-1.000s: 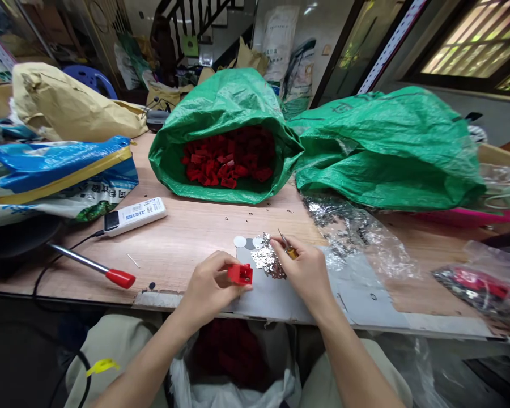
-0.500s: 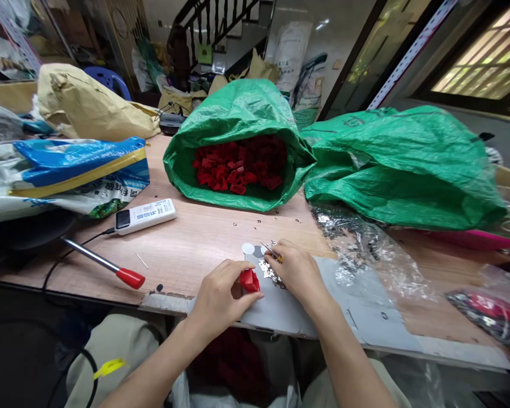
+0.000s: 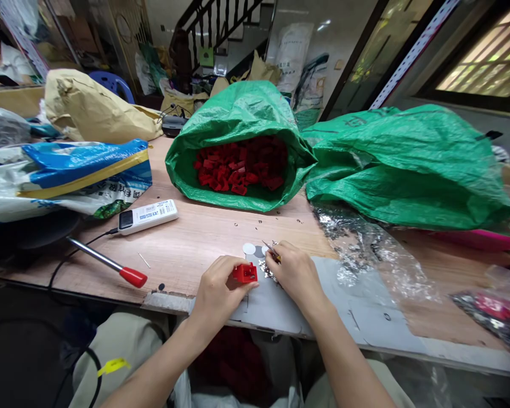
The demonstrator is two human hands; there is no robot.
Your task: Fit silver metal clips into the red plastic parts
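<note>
My left hand grips a small red plastic part between thumb and fingers, its hollow side showing. Just right of it, my right hand is closed round a thin pointed tool with a yellowish handle, its tip pointing up and left. Small shiny metal pieces lie on the grey sheet between the hands, partly hidden by my right hand. A pale round disc lies behind the red part.
An open green sack holds many red parts. Another green sack lies right, behind a clear bag of metal pieces. On the left are a white power bank, a red-tipped lever and a blue-white bag. A person sits far left.
My left hand has turned the red part so that its hollow side shows, and moved slightly left. My right hand has barely moved. The view has shifted slightly, and a person now shows at far left.
</note>
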